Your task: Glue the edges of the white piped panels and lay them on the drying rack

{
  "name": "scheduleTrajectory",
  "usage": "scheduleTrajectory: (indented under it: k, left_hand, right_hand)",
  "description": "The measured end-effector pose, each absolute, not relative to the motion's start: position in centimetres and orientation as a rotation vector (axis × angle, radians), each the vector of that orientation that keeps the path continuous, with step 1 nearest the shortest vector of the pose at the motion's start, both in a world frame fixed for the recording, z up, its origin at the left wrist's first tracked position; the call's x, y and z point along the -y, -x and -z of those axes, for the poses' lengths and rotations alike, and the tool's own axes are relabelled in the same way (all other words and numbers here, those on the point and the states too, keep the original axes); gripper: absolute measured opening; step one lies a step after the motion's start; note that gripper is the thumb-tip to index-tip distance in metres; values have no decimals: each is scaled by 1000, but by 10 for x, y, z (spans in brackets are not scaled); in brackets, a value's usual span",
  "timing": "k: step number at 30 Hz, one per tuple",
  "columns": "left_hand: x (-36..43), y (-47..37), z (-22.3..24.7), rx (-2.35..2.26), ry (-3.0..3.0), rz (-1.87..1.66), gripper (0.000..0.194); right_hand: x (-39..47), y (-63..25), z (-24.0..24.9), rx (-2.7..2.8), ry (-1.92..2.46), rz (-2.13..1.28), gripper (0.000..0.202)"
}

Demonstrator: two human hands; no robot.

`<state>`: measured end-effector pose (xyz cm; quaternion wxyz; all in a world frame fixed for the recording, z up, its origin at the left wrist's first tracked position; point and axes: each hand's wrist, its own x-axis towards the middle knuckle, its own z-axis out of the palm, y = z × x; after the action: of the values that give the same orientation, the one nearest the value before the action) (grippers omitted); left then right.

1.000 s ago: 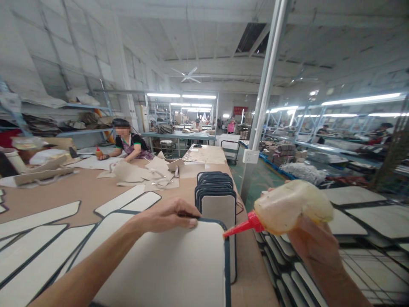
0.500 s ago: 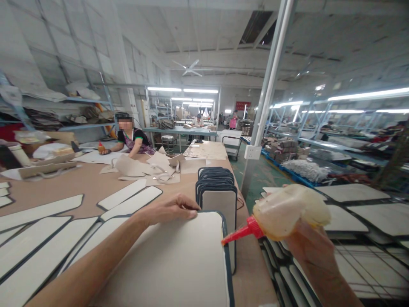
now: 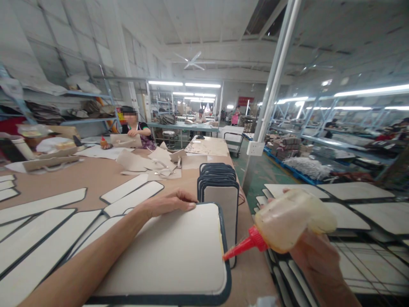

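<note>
A white panel with a dark edge (image 3: 172, 251) lies in front of me on the brown table. My left hand (image 3: 174, 202) grips its far edge, thumb on the white face. In my right hand (image 3: 315, 251) is a squeeze bottle (image 3: 287, 221) with a red nozzle, whose tip touches the panel's right border. A thin yellowish line of glue (image 3: 221, 232) runs along that border, behind the tip. Just beyond the panel stands a row of upright dark-edged panels (image 3: 220, 209).
More dark-edged panels (image 3: 41, 238) spread over the table's left side. Pale cut pieces (image 3: 153, 162) lie farther back, near a person (image 3: 137, 130) at the far left. A metal post (image 3: 268, 102) and stacked panels (image 3: 358, 192) are on the right.
The nozzle tip has moved down the panel's right border towards me, and more of the panel's near edge shows. The person across the table has put down a bottle and holds a pale piece.
</note>
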<state>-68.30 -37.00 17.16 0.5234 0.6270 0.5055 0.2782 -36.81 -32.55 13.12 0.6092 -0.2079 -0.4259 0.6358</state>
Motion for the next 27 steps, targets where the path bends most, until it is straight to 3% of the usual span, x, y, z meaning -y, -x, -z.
scheduleTrajectory:
  k: [10, 27]
  left_hand:
    - [372, 686, -171, -1216, -1354, -745, 18]
    - [363, 696, -144, -1287, -967, -1111, 32]
  right_hand:
    - [331, 368, -130, 1027, 490, -1482, 56]
    - [341, 374, -116, 788, 575, -1122, 67]
